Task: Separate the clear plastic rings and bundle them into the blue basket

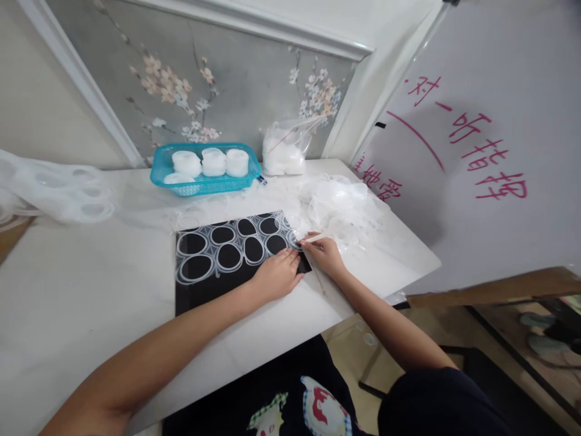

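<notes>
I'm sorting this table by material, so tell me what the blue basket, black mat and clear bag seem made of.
Blue basket: probably plastic, slightly glossy and translucent; its rim and walls have a see-through tint. Black mat: perhaps rubber or plastic; it looks flat, dark and mostly dull, which leaves it open. Clear bag: likely thin, shiny plastic film, since it creases and shows white contents.

The left arm (190, 333) comes in from the lower left corner of the frame and reaches up and rightward, bare, bent at the elbow near the bottom edge. Its left hand (278, 275) lies palm down at the centre, fingers (287, 254) close together, thumb extended toward the right. From the lower right, the right arm (390, 321) slants up and leftward out of a dark sleeve (445, 402). The right hand (327, 255) curls just beside the left, thumb and index pinched.
</notes>
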The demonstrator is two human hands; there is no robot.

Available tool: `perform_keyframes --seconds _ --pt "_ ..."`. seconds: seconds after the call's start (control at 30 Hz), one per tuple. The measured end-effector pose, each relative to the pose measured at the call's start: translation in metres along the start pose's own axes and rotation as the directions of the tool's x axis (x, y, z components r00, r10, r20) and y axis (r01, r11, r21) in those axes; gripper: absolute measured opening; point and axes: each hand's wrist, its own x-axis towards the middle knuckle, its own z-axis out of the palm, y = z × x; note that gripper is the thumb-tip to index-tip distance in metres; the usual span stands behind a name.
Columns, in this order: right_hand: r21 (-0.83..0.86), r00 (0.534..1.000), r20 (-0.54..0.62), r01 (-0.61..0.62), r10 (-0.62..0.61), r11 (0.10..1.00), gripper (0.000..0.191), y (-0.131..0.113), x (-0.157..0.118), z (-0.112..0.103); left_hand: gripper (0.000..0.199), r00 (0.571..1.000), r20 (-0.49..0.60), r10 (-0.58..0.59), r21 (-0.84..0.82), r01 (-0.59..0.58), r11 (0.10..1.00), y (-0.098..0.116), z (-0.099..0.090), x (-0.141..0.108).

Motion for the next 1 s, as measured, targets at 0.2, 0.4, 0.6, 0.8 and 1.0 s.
perform_keyframes --seconds 0.2,0.4,0.6,0.8,1.0 --pt "-0.153 0.993 0.016 0.122 -0.121 0.981 0.025 -0.003 -0.010 0.005 0.045 0.999 0.037 -0.029 -0.054 0.031 0.998 0.002 -0.005 0.000" --pt "-0.585 0.951 -0.102 0.180 -0.292 0.790 0.021 -0.014 0.036 -0.028 0.050 0.982 0.183 -0.053 -0.093 0.071 0.993 0.003 -0.023 0.007" --pt "-0.663 0.857 -0.509 -0.327 -0.084 0.673 0.028 -0.023 0.113 -0.094 0.055 0.977 0.177 0.116 -0.141 -0.092 0.986 -0.004 -0.057 -0.021" --pt "-0.640 0.894 -0.435 -0.222 -0.109 0.735 0.024 -0.028 0.084 -0.063 0.032 0.975 0.032 -0.218 0.155 0.211 0.965 -0.036 -0.094 -0.108" --pt "-0.055 0.925 0.187 0.347 -0.331 0.936 0.019 -0.091 0.054 0.074 0.043 0.938 -0.043 -0.345 0.304 0.341 0.889 -0.062 -0.099 -0.171"
